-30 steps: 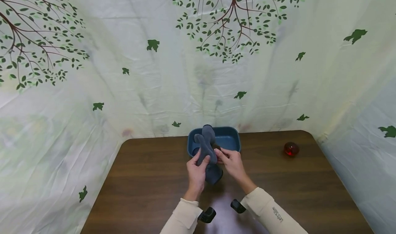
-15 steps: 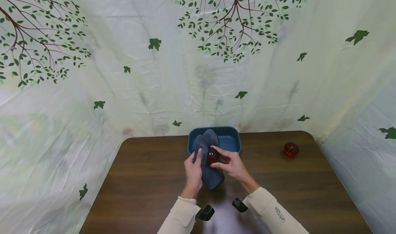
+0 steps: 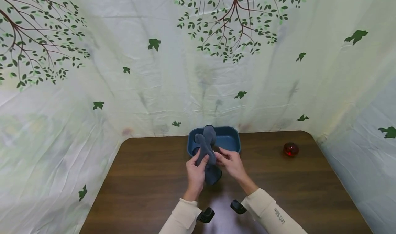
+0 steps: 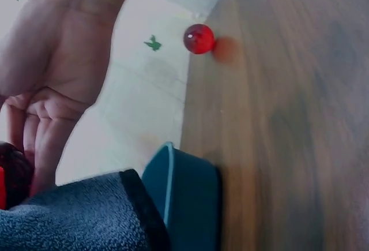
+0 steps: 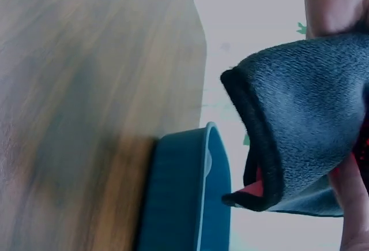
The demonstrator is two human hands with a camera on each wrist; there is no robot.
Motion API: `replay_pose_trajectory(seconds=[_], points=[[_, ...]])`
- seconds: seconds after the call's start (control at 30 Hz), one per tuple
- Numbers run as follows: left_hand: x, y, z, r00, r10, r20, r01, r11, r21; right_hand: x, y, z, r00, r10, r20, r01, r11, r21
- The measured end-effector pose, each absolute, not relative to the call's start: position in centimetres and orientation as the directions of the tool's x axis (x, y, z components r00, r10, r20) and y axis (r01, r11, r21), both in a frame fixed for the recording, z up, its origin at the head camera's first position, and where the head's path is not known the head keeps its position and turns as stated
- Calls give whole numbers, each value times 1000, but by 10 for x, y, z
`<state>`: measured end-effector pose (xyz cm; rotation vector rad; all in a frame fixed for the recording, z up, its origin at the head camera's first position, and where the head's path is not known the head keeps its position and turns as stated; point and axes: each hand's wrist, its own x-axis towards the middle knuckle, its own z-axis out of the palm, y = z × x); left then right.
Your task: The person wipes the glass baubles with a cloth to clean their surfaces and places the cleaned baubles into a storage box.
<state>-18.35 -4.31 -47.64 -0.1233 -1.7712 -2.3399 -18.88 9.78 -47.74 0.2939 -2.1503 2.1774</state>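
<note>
My left hand (image 3: pixel 195 175) grips a grey-blue microfiber cloth (image 3: pixel 204 148), thumb on the near side, above the front of a blue tub (image 3: pixel 229 141). The cloth's dark-edged ends stick up and hang down. Close against its right side, my right hand (image 3: pixel 233 164) holds a dark red, glassy ball (image 4: pixel 16 176) in its fingers. Cloth and fingers mostly hide that ball in the head view. In the right wrist view the cloth (image 5: pixel 311 95) curves over the ball, and a reddish patch shows inside its fold.
A second clear red ball (image 3: pixel 291 149) sits on the brown wooden table (image 3: pixel 148 179) at the back right. The tub stands at the table's back edge, against a hanging sheet (image 3: pixel 161 89) printed with branches and birds. Both wrists wear black camera mounts (image 3: pixel 206 215).
Half a second ago the ball showed in my right fingers, against the flatter cloth. Now the cloth is folded up around it again, much as one second ago. The second ball stays put.
</note>
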Motion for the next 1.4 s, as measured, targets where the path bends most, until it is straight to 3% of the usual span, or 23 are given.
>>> replay_pose_trajectory(seconds=[0.27, 0.37, 0.53, 0.67, 0.8, 0.97, 1.1, 1.27, 1.33, 1.4], points=[[-189, -48, -470, -988, -155, -9, 35, -279, 960, -191, 100, -480, -883, -192, 427, -431, -23, -902], [-188, -50, -472, -990, -140, -11, 31, -293, 956, -191, 100, -479, -890, -190, 413, -420, -7, -908], [-185, -47, -474, -987, -95, 130, 153, -291, 944, -189, 97, -476, -957, -106, 270, -271, -6, -963], [-184, -46, -475, -980, -58, 190, 199, -286, 937, -188, 96, -477, -974, -49, 220, -219, -33, -975], [-186, -46, -477, -982, -57, 183, 191, -258, 947, -189, 99, -476, -972, -97, 215, -216, 0, -976], [-190, -49, -477, -991, -106, 87, 116, -314, 942, -193, 111, -474, -926, -263, 270, -314, 141, -939], [-192, -51, -475, -994, -100, -35, 7, -389, 921, -197, 118, -472, -865, -293, 406, -483, 273, -832], [-190, -53, -474, -996, -56, -74, -47, -384, 922, -201, 118, -475, -759, -296, 579, -650, 355, -671], [-189, -52, -474, -998, -48, -51, -29, -378, 926, -199, 115, -476, -777, -268, 569, -629, 322, -707], [-188, -51, -474, -999, -49, -12, 7, -369, 929, -196, 109, -475, -835, -199, 512, -549, 272, -790]])
